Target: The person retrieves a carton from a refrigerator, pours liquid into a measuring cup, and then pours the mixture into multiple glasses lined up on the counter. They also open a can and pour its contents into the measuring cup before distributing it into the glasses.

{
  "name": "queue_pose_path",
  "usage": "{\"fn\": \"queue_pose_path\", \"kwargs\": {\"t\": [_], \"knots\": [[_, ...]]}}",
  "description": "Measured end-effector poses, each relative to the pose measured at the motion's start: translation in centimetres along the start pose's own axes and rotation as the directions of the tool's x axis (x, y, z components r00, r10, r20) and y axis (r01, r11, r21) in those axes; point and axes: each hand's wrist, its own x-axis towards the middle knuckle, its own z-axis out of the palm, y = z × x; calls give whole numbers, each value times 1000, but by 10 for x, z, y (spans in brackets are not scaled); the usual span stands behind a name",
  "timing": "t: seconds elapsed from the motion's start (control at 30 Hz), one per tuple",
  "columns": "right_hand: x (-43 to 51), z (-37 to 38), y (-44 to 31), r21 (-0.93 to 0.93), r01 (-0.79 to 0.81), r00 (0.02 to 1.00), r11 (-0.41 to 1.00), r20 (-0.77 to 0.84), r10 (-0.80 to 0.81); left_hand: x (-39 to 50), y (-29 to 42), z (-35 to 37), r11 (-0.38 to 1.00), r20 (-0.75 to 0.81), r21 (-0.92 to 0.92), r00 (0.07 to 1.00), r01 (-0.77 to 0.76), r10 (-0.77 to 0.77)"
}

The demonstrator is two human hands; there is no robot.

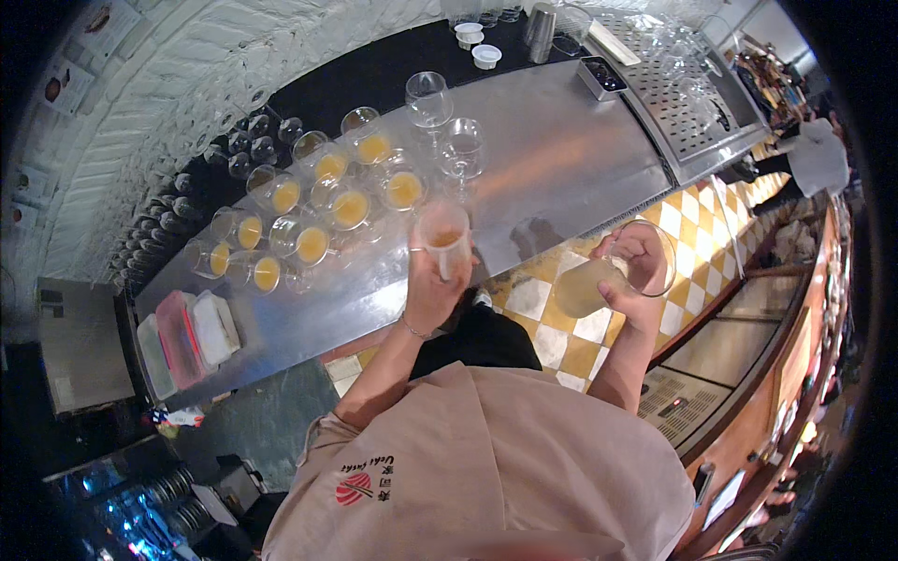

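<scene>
My left hand (438, 277) is closed around a clear measuring cup or small jug (445, 235) with a little orange-brown liquid, held above the steel counter's front edge. In my right hand (635, 280) is a large clear jug or glass vessel (586, 286) of cloudy pale-yellow liquid, tilted over the floor side. Several stemmed glasses with orange-yellow liquid, one of them a wine glass (405, 189), stand in rows on the steel counter (540, 140) to the left. Two wine glasses without orange liquid, the nearer one (462, 149) and the farther one (427, 99), stand beyond my left hand.
Lidded plastic containers (186, 336) sit at the counter's left end. Small white tubs (486, 57), a metal shaker (541, 31) and a metal tray (602, 77) are at the back. A perforated drainboard (687, 105) holds glassware. Another person (817, 158) stands far right, past the tiled floor.
</scene>
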Motion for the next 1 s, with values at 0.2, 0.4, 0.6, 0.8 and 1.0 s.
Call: {"fn": "queue_pose_path", "kwargs": {"t": [0.2, 0.4, 0.6, 0.8, 1.0], "knots": [[46, -55, 36, 15, -33, 999, 999, 38, 32, 44, 20, 38, 971, -231, 235, 973, 49, 6], [60, -65, 65, 33, -55, 997, 998, 54, 53, 69, 48, 48, 556, -154, 830, 977, 47, 148], [60, -67, 80, 94, -64, 995, 994, 83, 56, 90, 59, 54, 517, -226, 847, 964, 123, 141], [55, -74, 87, 154, -131, 989, 979, 88, 119, 105, 69, 48, 449, -252, 872, 966, 197, 66], [51, -81, 93, 174, -134, 989, 976, 83, 121, 114, 65, 44, 309, -167, 943, 979, 123, 119]]}}
